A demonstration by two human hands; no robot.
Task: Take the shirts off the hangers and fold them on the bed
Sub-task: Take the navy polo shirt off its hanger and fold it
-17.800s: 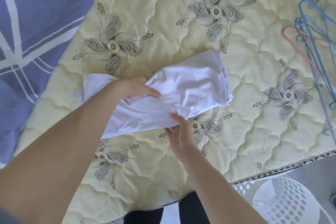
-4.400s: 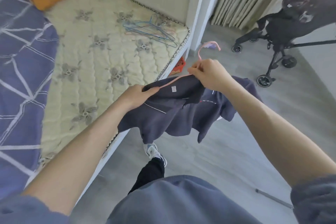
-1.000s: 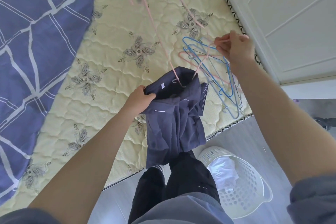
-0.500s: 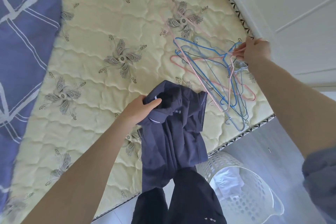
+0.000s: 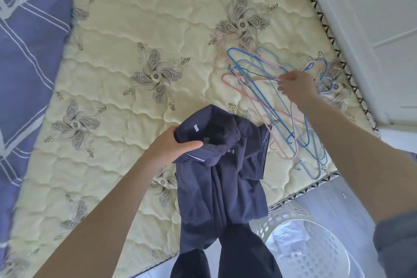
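Head view: navy shirt (image 5: 221,165), now off its hanger, hangs bunched over the bed (image 5: 126,29) edge in the left hand (image 5: 173,145)'s clamped grip; right hand (image 5: 295,87), fingers seemingly loosened, has laid the pink hanger on the hanger pile (image 5: 277,101), so folding follows.

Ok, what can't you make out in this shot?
Head view only:
- Lower hem of the navy polo shirt: merges with the person's dark trousers.
- Its chest print: too small to read.
- Hanger pile: count unclear, wires overlap; the right hand covers the hooks.
- Laundry basket: cut off by the bottom edge.
- Left hand: fingers tucked behind the collar.
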